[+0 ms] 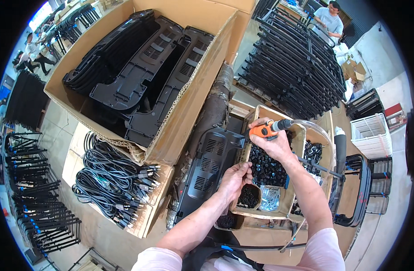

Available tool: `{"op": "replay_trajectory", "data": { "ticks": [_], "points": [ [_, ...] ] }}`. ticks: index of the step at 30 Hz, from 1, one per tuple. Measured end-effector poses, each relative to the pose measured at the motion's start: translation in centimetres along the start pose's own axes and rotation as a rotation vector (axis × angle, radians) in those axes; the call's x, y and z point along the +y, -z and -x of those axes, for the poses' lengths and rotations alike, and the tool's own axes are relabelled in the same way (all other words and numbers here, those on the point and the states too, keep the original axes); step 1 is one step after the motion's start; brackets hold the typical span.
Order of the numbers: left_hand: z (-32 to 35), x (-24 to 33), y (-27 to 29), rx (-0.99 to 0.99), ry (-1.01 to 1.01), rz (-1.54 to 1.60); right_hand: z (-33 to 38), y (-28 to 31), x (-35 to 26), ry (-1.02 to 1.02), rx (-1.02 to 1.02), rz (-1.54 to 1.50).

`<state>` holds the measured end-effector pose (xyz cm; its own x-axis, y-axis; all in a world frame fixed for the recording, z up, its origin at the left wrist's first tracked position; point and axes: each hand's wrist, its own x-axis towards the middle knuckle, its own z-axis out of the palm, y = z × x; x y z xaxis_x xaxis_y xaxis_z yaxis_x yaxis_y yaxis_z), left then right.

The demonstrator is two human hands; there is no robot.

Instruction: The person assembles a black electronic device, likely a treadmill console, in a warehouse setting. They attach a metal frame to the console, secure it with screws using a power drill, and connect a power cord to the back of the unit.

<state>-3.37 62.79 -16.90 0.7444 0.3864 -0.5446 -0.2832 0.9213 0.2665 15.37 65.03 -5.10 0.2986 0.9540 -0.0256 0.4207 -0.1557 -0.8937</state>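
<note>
My right hand (278, 145) grips an orange and black air screwdriver (264, 130), with a clear hose (313, 126) running from its back end. The tool's front end sits by the upper right corner of a black vented plastic cover (208, 167), but its tip is hard to make out. Close to the cover's right edge, my left hand (235, 179) is closed with thumb and fingers together. Whatever it may pinch is too small to tell. The cover lies over a worn, rounded support (219, 100).
Right of the cover, a divided wooden bin (298, 183) holds black plastic parts (263, 165), dark screws (248, 197) and silvery pins (270, 198). Bundled black cables (107, 180) and a cardboard box (182, 128) of similar covers stand left. Black frames (297, 63) and a person (329, 21) are beyond.
</note>
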Motion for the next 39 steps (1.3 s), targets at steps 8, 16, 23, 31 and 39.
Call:
{"op": "replay_trajectory", "data": {
  "ticks": [8, 16, 23, 31, 39],
  "points": [
    [-3.2, 2.7, -1.5, 0.174, -0.045, 0.222, 3.0, -0.2, -3.2, 0.004, 0.059, -0.291],
    [-4.4, 5.0, -2.2, 0.046, -0.052, 0.478, 3.4, 0.1, -4.6, 0.023, 0.033, -0.292],
    [-3.7, 5.8, -2.4, 0.053, -0.088, 0.454, 1.5, -1.4, -4.6, 0.037, 0.045, -0.288],
    [-0.2, 4.9, -1.7, 0.007, -0.095, 0.198, -2.5, -3.5, -2.6, 0.077, 0.042, -0.308],
    [1.4, 4.1, 0.2, -0.156, -0.15, 0.143, -3.9, -4.8, -1.6, 0.086, -0.044, -0.172]
  ]
}}
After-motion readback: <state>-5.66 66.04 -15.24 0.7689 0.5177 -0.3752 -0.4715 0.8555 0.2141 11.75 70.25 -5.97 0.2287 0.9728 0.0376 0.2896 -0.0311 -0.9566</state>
